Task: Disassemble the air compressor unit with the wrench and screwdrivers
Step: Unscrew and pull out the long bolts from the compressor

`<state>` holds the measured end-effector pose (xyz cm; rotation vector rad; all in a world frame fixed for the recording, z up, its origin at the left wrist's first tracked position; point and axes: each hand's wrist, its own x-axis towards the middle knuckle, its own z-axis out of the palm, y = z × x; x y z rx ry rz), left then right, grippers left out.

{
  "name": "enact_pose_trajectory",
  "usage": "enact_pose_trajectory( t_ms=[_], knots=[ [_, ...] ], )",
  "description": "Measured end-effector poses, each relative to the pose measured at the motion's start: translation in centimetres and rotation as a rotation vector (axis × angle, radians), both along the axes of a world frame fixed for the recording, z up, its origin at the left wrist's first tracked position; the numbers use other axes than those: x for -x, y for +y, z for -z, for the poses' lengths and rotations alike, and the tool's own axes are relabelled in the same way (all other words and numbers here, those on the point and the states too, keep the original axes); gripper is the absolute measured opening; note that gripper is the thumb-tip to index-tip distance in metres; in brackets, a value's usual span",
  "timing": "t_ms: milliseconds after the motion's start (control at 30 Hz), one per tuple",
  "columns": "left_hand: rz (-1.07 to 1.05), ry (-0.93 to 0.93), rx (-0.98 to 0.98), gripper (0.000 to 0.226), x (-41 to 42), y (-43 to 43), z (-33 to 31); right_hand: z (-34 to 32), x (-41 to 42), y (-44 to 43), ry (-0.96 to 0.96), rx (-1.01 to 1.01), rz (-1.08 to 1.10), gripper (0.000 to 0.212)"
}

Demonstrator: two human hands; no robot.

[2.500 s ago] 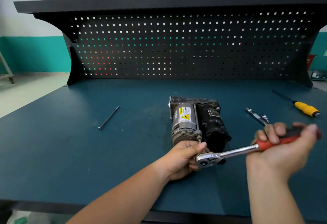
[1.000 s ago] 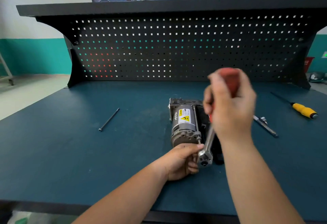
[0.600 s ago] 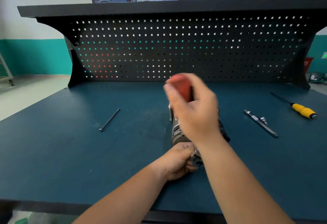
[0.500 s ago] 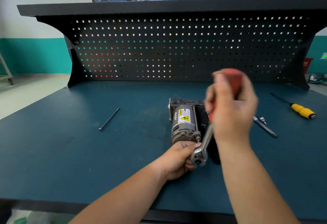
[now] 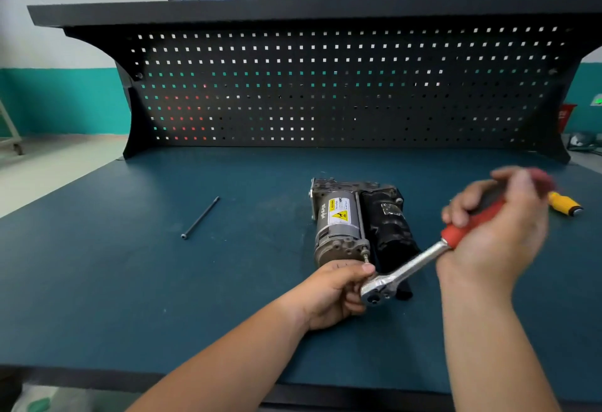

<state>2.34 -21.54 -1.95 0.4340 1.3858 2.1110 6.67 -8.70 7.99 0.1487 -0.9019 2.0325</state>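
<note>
Both grip the ratchet wrench (image 5: 407, 268): my left hand (image 5: 329, 294) its head, 6 o'clock of the air compressor (image 5: 351, 226); my right hand (image 5: 495, 232) the handle (image 5: 469, 221). Tilting could round the bolt (image 5: 365, 252).

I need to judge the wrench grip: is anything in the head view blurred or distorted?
Head view: the right hand on the ratchet wrench handle is motion-blurred; the left hand, air compressor and loose bolt are sharp; the wide lens bows the pegboard shelf.

Grips ratchet wrench (image 5: 407, 268) by red handle with right hand (image 5: 495, 226); holds its head at near end of air compressor (image 5: 338, 222) with left hand (image 5: 332, 294).
</note>
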Motion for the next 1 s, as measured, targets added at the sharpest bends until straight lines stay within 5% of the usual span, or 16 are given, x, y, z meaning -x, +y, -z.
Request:
enact_pose_trajectory(
  t_ms=[233,333,500,700,867,1000],
  knots=[
    [0.003,-0.031,0.122,0.049,0.1,0.0,0.2,-2.1,1.2,-6.4,0.045,-0.782,-0.030,0.007],
    [0.025,0.011,0.112,0.058,0.0,-0.2,-0.1,-2.1,1.5,-7.4,0.035,-0.951,0.002,0.007],
    [0.000,0.022,0.012,0.053,0.0,-0.1,-0.1,-2.3,1.5,-4.9,0.040,-0.547,-0.128,0.005],
    [-0.015,0.047,-0.011,0.024,-0.2,0.0,-0.1,0.2,0.5,0.2,0.044,-0.080,-0.007,0.017],
    [0.009,0.072,-0.025,0.041,-0.3,0.2,-0.2,3.5,0.9,3.1,-0.171,0.396,-0.035,0.032],
    [0.012,0.060,-0.021,0.042,0.0,0.0,-0.1,3.5,0.6,2.8,-0.132,0.379,0.012,0.029]
  ],
)
